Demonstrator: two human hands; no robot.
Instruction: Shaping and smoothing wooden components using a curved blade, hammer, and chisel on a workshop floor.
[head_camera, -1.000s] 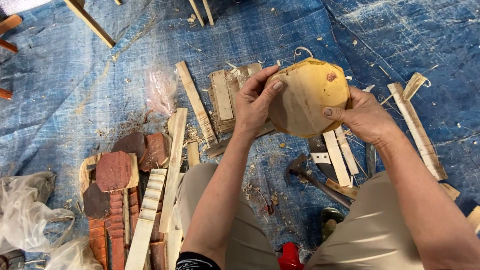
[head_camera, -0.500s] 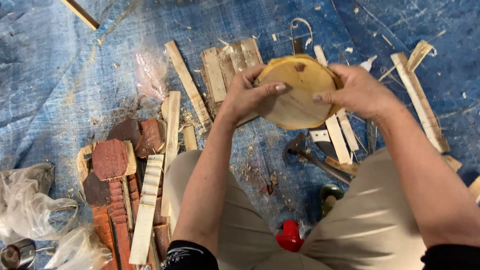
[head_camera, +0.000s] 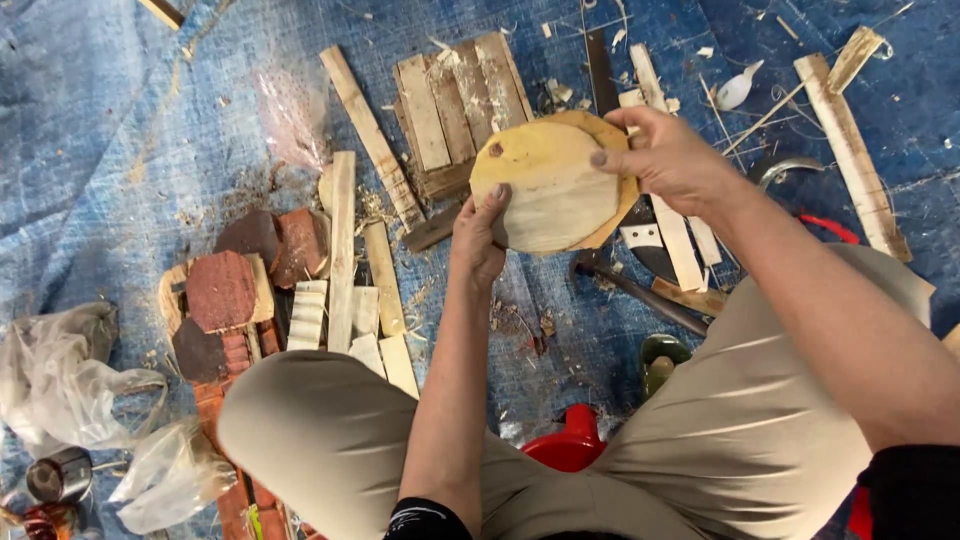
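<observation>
Since the earlier frame, the left hand (head_camera: 478, 238) has slid to the near-left edge of the roughly round wooden disc (head_camera: 548, 182), the right hand (head_camera: 672, 160) gripping its far-right edge above the tarp (head_camera: 120, 130), apparently inspecting it, needing a careful turn next.

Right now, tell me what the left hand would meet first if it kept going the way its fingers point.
The left hand points up the picture and already touches the pale wooden disc at its lower edge. Past the disc, probably the stack of flat wood slats on the blue tarp, though depth is unclear.
</observation>
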